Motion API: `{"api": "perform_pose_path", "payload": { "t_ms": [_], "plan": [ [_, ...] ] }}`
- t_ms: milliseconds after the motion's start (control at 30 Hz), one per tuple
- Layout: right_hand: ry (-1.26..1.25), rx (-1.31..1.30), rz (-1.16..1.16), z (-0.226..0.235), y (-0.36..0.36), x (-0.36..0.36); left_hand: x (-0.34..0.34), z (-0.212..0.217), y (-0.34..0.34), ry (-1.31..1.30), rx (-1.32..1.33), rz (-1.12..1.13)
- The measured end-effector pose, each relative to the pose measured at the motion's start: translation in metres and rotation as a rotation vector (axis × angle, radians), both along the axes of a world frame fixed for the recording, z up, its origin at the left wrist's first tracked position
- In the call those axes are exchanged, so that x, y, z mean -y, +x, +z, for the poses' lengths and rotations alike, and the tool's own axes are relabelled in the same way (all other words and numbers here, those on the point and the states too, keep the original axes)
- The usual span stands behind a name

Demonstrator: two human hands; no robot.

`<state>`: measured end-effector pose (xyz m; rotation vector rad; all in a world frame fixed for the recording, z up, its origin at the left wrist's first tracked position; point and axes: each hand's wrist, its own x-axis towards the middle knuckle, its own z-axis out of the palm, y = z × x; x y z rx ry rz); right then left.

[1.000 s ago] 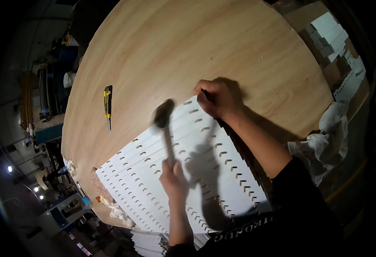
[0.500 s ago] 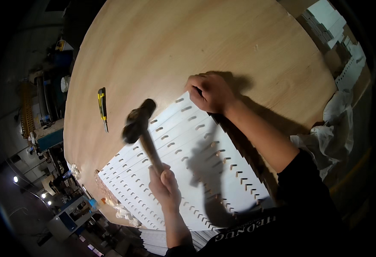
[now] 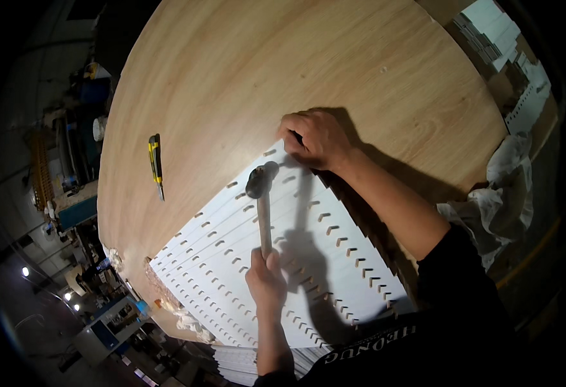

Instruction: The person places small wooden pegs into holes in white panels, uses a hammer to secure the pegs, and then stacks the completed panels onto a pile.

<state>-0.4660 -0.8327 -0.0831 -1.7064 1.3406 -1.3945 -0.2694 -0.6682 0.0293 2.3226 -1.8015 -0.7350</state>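
My left hand (image 3: 267, 280) is closed round the wooden handle of a hammer (image 3: 263, 216). The hammer's dark metal head is over the upper part of the white slotted boards (image 3: 231, 238), close to the topmost strip; whether it touches them I cannot tell. These boards lie side by side in a slanting, stepped row, each with short slots along it. At their top corner, my right hand (image 3: 318, 138) is curled with its fingers closed on the end of the top board. Its fingertips are partly hidden. A shadow falls across the boards.
A yellow and black utility knife (image 3: 155, 166) lies on the large wooden table (image 3: 218, 84), left of the boards, blade out. Crumpled white plastic wrap (image 3: 512, 187) hangs by the right edge. More white boards (image 3: 489, 29) are stacked at the far right. Shelves and equipment line the left.
The hammer has swung right and over the boards, from above the table's bare wood. My left hand has moved slightly right with it; my right hand has stayed at the corner.
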Motion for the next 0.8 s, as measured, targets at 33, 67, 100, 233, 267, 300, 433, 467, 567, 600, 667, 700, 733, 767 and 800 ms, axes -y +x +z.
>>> {"api": "perform_pose_path", "payload": {
  "t_ms": [33,67,100,233,267,300,433,467,567,600,667,700,733,767,800],
  "plan": [
    [0.0,0.015,-0.011,-0.001,0.0,0.001,-0.002,0.003,-0.003,-0.036,-0.082,0.04],
    [0.0,0.029,-0.021,-0.003,-0.001,0.002,-0.004,0.01,-0.006,-0.078,-0.15,0.091],
    [0.008,0.045,-0.011,-0.001,0.0,0.001,-0.005,0.019,-0.012,-0.117,-0.217,0.148],
    [0.027,0.045,-0.002,0.003,0.0,0.0,0.004,-0.004,-0.003,-0.017,0.083,0.02],
    [0.032,0.027,-0.011,0.002,0.0,0.0,0.008,-0.005,-0.002,0.031,0.044,0.054],
    [0.018,0.027,-0.001,0.0,-0.001,0.0,0.005,-0.004,-0.002,-0.038,-0.032,0.057],
    [0.01,0.053,0.039,0.002,-0.001,-0.001,-0.007,0.009,-0.005,-0.173,-0.205,0.109],
    [0.019,0.067,0.049,0.004,-0.001,-0.002,-0.005,0.006,-0.004,-0.128,-0.155,0.106],
    [0.003,0.022,0.02,0.0,-0.005,-0.002,0.005,0.0,-0.003,0.053,0.005,0.075],
    [-0.01,0.032,0.017,-0.003,-0.005,0.004,-0.001,0.003,0.001,-0.005,-0.084,0.102],
    [-0.009,0.044,0.014,0.001,-0.003,0.001,-0.02,0.014,0.001,-0.127,-0.305,0.143],
    [-0.016,0.054,0.017,0.002,-0.002,0.001,-0.026,0.01,0.003,-0.155,-0.283,0.116],
    [-0.009,0.035,0.008,0.002,0.0,0.0,-0.032,0.002,0.008,-0.182,-0.261,0.089],
    [0.002,0.035,0.01,0.001,0.001,-0.001,-0.036,-0.002,0.011,-0.209,-0.239,0.062],
    [0.011,0.034,0.009,0.0,0.0,-0.001,-0.025,-0.001,0.004,-0.005,-0.053,0.004]
  ]
}}
